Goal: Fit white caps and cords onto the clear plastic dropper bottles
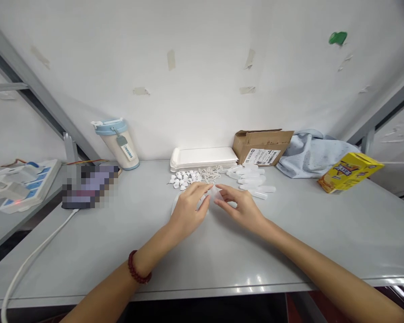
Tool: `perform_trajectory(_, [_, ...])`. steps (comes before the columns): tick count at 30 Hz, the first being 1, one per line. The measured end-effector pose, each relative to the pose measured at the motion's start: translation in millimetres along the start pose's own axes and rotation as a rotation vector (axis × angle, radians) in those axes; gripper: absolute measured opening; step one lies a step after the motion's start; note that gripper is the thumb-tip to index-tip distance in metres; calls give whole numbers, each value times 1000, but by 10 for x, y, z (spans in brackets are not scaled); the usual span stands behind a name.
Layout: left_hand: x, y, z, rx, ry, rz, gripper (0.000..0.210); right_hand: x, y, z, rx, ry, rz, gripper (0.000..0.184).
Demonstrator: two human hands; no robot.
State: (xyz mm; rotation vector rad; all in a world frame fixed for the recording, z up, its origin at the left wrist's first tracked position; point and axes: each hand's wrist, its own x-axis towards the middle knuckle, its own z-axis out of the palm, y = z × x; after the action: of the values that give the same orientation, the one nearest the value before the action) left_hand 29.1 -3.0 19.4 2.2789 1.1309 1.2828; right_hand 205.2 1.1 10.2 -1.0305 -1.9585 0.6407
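Translucent piece, one, small, between the fingertips of both hands, above the grey tabletop; shape partly hidden. Clock positions are taken from it, the wall at 12.

Left hand: at 8 o'clock, fingers curved, fingertips at the piece's near side; whether they grip it cannot be told. Red beaded bracelet on the wrist.

Right hand: at 4 o'clock, thumb and fingers drawn in on the piece, pinching it lightly.

White caps, loose cluster: 10 o'clock, just beyond the left hand.

White strings, tangled: 12 o'clock. Behind them, white flat stack.

Translucent tubes, loose pile: 2 o'clock, near the right hand.

Cardboard box, labelled: between 1 and 2 o'clock.

Yellow packet, tilted: towards 3 o'clock.

Lidded tumbler: 10 o'clock, well apart.
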Motion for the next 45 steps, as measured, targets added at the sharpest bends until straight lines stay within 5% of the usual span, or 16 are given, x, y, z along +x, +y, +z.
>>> perform_trajectory(10, [-40,-31,37,128,-30,101,36,1,-17,-3,-47,-34,-33,38])
perform_trajectory(23, [-15,9,22,114,76,67,23,52,-98,-48,456,-101,354,38])
perform_trajectory(34, [-7,-42,36,174,-3,191,41,68,-112,-68,811,-182,450,31])
perform_trajectory(45, [-18,-52,48,169,35,220,37,63,-146,-54,763,-181,470,32])
